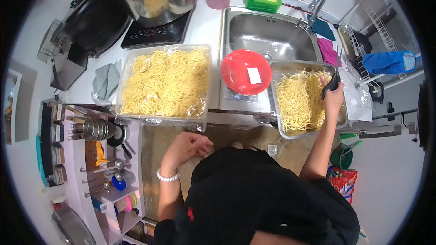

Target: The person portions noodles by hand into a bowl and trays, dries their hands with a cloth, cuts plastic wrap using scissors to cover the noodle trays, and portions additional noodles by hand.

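My right hand [334, 94] grips black-handled scissors [335, 81], their blades pointing up and away from me. It is above the right side of a metal tray [286, 132] that holds a heap of yellow noodles [299, 102]. My left hand [187, 149], with a white bead bracelet on the wrist, hangs in front of the counter edge with its fingers loosely bent and nothing in them. Near it on the counter is a plastic-lined tray [210, 86] full of yellow noodles [165, 84]. Between the two trays, a red plate [236, 66] with a white paper [254, 75] rests on a small scale [240, 97].
Behind the trays is a steel sink [272, 36] with a faucet [318, 2]. A large pot [156, 0] stands on a black cooktop [156, 29], beside a black cooker [97, 20]. A grey cloth [106, 80] lies left; a wire rack [381, 27] stands right. Shelves with ladles are lower left.
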`<state>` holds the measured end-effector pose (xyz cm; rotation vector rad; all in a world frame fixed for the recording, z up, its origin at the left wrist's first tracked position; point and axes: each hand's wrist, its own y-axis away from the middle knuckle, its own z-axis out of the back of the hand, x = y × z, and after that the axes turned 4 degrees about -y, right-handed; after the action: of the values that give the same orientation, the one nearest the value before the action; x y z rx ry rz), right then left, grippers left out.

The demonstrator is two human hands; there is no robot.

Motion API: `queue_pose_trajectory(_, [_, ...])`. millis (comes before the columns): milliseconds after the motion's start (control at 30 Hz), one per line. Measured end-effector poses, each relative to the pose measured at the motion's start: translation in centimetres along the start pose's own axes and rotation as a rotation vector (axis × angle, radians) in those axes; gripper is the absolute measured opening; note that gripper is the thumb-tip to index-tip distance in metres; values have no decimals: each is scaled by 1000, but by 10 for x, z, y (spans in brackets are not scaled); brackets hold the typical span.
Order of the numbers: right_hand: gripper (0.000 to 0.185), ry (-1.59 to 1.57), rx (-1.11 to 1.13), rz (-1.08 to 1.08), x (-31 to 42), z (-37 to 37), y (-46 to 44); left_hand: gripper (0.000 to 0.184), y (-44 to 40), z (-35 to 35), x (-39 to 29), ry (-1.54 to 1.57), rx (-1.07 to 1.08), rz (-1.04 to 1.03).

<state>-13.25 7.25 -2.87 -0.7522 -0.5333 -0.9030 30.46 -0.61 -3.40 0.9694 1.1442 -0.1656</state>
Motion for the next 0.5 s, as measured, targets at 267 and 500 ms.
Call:
queue_pose_trajectory(267, [42,-476,284,-75,-13,29,17,54,-78,-81,-5,-117,-227,-247])
queue_pose_trajectory(500, [34,-596,486,-86,-26,37,41,73,-108,-114,-16,409,-384,-102])
